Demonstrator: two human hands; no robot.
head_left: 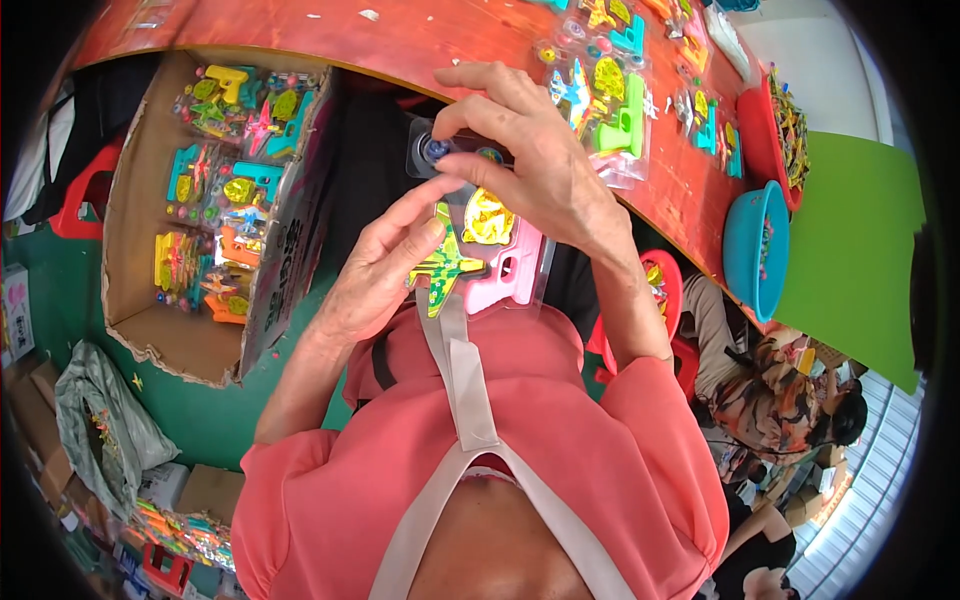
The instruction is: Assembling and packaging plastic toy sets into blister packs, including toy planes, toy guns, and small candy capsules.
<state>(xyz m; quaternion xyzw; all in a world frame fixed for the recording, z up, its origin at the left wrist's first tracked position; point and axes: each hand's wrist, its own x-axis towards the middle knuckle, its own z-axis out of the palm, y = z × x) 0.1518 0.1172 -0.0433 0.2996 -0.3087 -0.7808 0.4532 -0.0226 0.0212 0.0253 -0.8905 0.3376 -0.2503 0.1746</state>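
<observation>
A clear plastic blister tray [540, 268] rests in front of my body, with a pink toy gun [497, 285], a green and yellow toy plane [441, 262] and a crumpled yellow piece [488, 218] in it. My left hand [385, 250] holds the tray's left side, its thumb beside the plane and its fingers near the top. Over the tray's upper part, my right hand [540, 150] curves down. Its thumb and forefinger close around a small blue-purple ball [435, 149] at the upper left corner. The palm hides part of the tray.
A cardboard box [140, 300] of filled toy packs stands at the left. On the red table [400, 35] lie more packs, including one with a green toy gun [622, 125]. A blue basin [755, 245] and red basin [765, 140] sit at the right. Another person [780, 400] sits beyond.
</observation>
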